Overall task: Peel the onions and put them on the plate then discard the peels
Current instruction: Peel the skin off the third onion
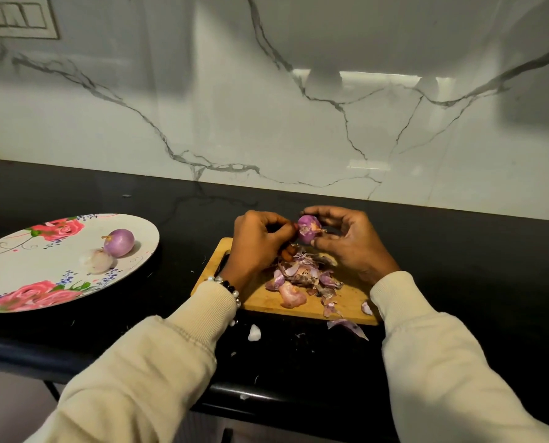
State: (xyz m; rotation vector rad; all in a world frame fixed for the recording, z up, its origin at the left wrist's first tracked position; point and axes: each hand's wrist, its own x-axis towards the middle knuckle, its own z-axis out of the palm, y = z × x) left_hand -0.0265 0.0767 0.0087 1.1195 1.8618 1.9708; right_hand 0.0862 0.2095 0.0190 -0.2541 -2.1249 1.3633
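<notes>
Above the wooden cutting board (260,300) my right hand (346,243) grips a small purple onion (309,227) with patches of skin still on it. My left hand (257,243) pinches at the onion's left side with curled fingers; a dark handle shows under its palm. A heap of purple and pale peels (302,278) lies on the board below the hands. To the left, a white plate with pink roses (14,270) carries a peeled purple onion (119,242) and a paler peeled onion (96,260), side by side.
The black counter (458,251) runs under a white marble-patterned wall. A loose purple peel (346,327) and a white scrap (254,332) lie on the counter in front of the board. The counter's front edge runs close under my sleeves.
</notes>
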